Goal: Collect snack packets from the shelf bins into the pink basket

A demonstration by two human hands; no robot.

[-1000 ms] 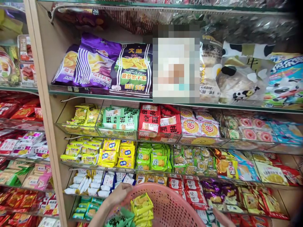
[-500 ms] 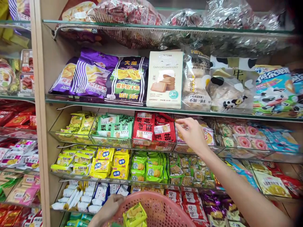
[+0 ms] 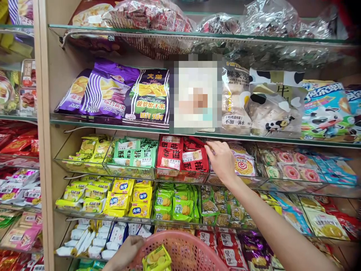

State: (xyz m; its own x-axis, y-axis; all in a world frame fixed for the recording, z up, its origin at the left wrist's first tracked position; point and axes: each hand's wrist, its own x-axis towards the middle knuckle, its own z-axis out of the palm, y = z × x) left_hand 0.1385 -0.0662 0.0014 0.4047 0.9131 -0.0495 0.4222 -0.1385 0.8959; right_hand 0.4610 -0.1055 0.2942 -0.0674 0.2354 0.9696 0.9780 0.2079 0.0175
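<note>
My left hand [image 3: 128, 250] is closed on the rim of a pink plastic basket [image 3: 194, 250] at the bottom of the view. Inside the basket lies a yellow snack packet [image 3: 157, 259]. My right hand [image 3: 221, 160] reaches into the upper row of sloped bins, its fingers curled together at the divider beside the red snack packets [image 3: 182, 154]. What the fingertips pinch, if anything, is hidden. Just right of this hand are round-patterned snack packets [image 3: 242, 162], partly covered by it.
Above the bins runs a glass shelf [image 3: 135, 130] carrying purple chip bags [image 3: 108, 90] and a blurred-out box [image 3: 196, 94]. Clear dividers separate green packets [image 3: 135, 154] and pink ring-shaped snacks [image 3: 291, 167]. More snack bins lie below, and a wooden upright [image 3: 46, 150] stands left.
My right hand has shifted slightly left and its fingers have curled in near the red packets' right edge. The basket has moved slightly left with my left hand still on its rim.
</note>
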